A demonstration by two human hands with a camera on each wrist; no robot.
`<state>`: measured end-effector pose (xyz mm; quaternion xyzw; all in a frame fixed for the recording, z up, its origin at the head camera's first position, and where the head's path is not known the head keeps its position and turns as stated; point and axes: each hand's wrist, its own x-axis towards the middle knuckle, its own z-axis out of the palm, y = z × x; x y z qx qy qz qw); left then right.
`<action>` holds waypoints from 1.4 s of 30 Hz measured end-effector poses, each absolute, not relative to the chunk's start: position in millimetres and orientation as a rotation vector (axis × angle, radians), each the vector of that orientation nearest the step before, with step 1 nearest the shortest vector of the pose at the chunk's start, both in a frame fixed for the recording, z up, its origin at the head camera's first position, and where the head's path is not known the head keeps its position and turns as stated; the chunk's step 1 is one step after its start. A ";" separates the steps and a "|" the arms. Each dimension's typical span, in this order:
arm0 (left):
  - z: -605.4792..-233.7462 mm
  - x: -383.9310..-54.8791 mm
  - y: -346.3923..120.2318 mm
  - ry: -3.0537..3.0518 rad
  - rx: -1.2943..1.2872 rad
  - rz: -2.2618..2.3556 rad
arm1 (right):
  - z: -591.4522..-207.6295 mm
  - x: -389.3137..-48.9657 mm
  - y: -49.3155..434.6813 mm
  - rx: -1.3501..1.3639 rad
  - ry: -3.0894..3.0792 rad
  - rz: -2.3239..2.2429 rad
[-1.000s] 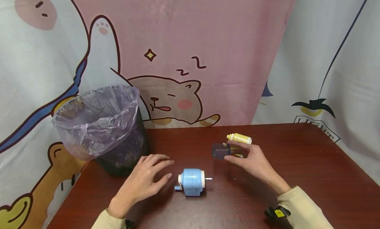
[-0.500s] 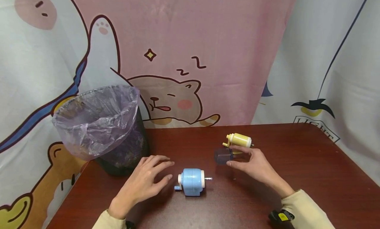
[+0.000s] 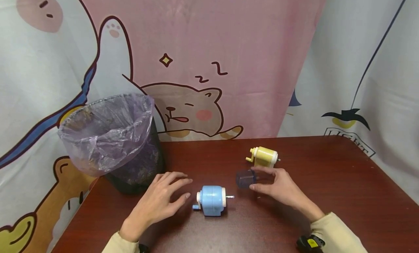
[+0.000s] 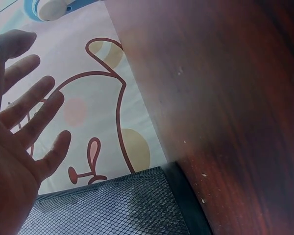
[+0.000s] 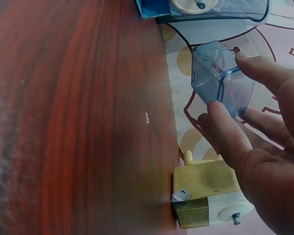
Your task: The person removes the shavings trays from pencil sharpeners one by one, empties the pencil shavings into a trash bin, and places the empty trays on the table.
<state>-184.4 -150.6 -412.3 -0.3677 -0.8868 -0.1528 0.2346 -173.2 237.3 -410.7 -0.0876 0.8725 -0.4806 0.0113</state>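
My right hand [image 3: 280, 185] pinches a small clear bluish plastic box [image 3: 244, 179] between thumb and fingers. It looks like the shavings drawer of a pencil sharpener, and in the right wrist view a few dark specks show on its walls. Just behind that hand stands a yellow crank pencil sharpener [image 3: 266, 155]. A light-blue crank pencil sharpener [image 3: 212, 201] stands on the table between the hands, its crank toward the left. To its left, my left hand [image 3: 158, 198] holds nothing, its fingers spread and apart from the sharpener.
At the back left is a black mesh waste bin [image 3: 144, 173] lined with a translucent purple bag [image 3: 104, 143]. Small pale crumbs [image 5: 147, 117] lie on the brown table [image 3: 327, 180]. A printed cloth [image 3: 255, 63] hangs behind the table.
My right hand has drawn the clear box toward me, away from the yellow sharpener, uncovering more of it. The left hand and the blue sharpener stay put.
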 end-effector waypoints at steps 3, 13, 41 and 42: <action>-412.4 -184.5 -151.0 -2.434 -1.008 -0.421 | -412.3 -172.4 237.2 -0.279 2.665 -1.534; -412.3 -185.1 -153.1 -2.434 -1.006 -0.412 | -418.5 -171.5 236.0 -0.329 2.647 -1.501; -414.2 -181.6 -157.8 -2.492 -0.955 -0.414 | -429.6 -159.3 219.5 -0.529 2.412 -1.515; -414.2 -181.5 -157.8 -2.495 -0.954 -0.413 | -429.9 -158.5 219.2 -0.536 2.411 -1.511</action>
